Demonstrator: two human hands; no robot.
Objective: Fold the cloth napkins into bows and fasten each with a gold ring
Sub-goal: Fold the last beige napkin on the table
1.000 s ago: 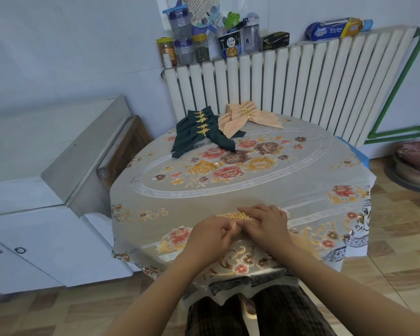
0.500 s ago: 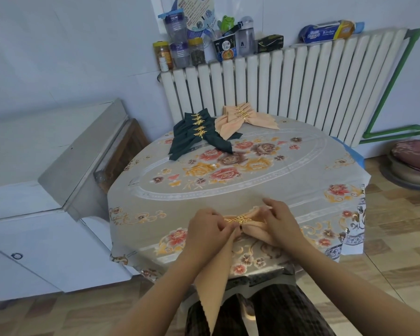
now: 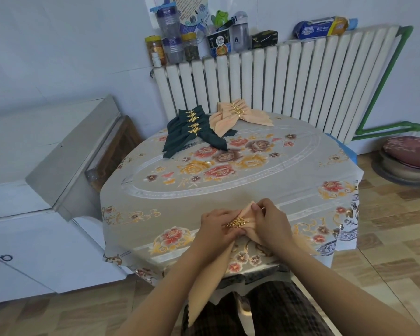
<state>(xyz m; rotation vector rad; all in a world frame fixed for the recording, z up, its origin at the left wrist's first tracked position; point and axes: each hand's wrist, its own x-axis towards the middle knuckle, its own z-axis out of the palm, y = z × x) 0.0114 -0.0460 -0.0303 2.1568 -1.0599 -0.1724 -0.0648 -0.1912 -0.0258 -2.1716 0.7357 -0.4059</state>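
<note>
Round table [image 3: 228, 190], floral cloth, radiator behind. Near edge: peach napkin [image 3: 249, 218], now lifted and gathered, one tail hanging off the edge. Left hand [image 3: 216, 230] pinches gold ring [image 3: 237, 223]; right hand [image 3: 270, 223] grips the gathered folds. Ring appears seated; bow needs spreading. Finished bows [image 3: 218, 122] at far side.

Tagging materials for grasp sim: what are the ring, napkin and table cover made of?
Ring: looks like gold-toned metal, shiny, leaf-shaped; could be plated plastic.
Napkin: peach woven cloth, matte, hangs in soft folds.
Table cover: probably vinyl or coated fabric, glossy sheen, printed flowers.
</note>
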